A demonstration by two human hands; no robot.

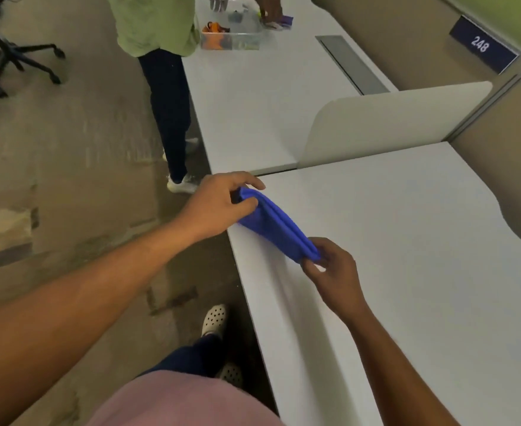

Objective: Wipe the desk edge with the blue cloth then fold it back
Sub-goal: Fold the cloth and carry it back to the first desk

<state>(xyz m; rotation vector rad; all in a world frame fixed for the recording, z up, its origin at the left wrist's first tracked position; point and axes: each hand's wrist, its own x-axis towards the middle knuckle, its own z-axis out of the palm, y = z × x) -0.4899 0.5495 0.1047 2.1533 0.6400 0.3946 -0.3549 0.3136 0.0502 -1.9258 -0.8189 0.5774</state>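
The blue cloth point(274, 226) is folded into a long narrow band and lies slantwise along the left edge of the white desk point(406, 272). My left hand point(222, 204) pinches its far end, over the desk's corner. My right hand point(336, 269) grips its near end between thumb and fingers, just inside the edge. The cloth is stretched between both hands and touches the desk surface near the edge.
A low divider panel point(391, 124) separates this desk from the neighbouring desk, where another person point(160, 72) stands over a clear plastic bin point(231, 35). An office chair base point(16, 56) stands on the floor at far left. My feet point(216, 321) are close to the desk edge.
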